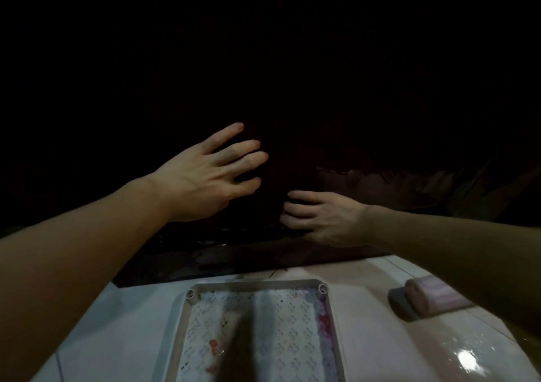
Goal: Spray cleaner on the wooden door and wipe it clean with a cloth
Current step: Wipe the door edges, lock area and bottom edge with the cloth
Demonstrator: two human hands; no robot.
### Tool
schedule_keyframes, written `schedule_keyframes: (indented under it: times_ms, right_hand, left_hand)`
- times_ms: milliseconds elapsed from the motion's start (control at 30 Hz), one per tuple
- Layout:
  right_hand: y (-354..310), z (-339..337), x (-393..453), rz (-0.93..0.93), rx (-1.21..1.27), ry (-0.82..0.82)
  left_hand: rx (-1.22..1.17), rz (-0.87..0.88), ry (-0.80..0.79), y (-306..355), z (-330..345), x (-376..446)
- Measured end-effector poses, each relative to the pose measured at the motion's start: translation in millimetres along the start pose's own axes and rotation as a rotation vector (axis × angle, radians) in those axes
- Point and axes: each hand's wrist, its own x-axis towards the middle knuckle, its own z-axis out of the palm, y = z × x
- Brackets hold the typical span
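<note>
Door (pixel 263 59) straight ahead, nearly black in this light. Left hand (pixel 205 173) spread flat toward it, fingers (pixel 234 147) wide. Right hand (pixel 319 217) low, fingers curled, maybe bunching dark cloth, can't tell. Probably rigid, slick when wet. No spray bottle visible.

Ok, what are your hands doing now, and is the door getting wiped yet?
Left hand open, fingers spread. Right hand low, fingers curled; grip lost in the dark. No cloth or sprayer visible. Perforated tray and pink block on the floor below.
</note>
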Motion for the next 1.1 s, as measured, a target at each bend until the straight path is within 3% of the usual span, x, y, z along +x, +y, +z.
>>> schedule_keyframes:
  times_ms: [167, 267, 500, 733, 833, 1100]
  right_hand:
    - [18.8, -20.7, 46.6, 0.16, 0.044, 0.326]
    - [21.2, -21.2, 37.7, 0.175, 0.069, 0.404]
    - [26.6, -4.6, -50.2, 0.147, 0.079, 0.241]
    - [38.8, -26.5, 7.5, 0.221, 0.035, 0.352]
    - [39.4, -24.0, -8.7, 0.232, 0.075, 0.356]
    - [41.4, -6.7, -100.2, 0.209, 0.074, 0.096]
  left_hand:
    - [-0.001, -0.02, 0.052, 0.9, 1.0, 14.0]
    - [0.006, -0.031, 0.043, 1.5, 1.6, 14.3]
    - [-0.029, -0.007, 0.045, 6.3, -2.2, 34.3]
    - [-0.011, -0.069, 0.07, 10.4, -5.2, 48.8]
    - [-0.018, -0.057, 0.081, 9.7, -4.5, 43.3]
    - [-0.045, -0.025, 0.043, 11.1, -10.1, 60.4]
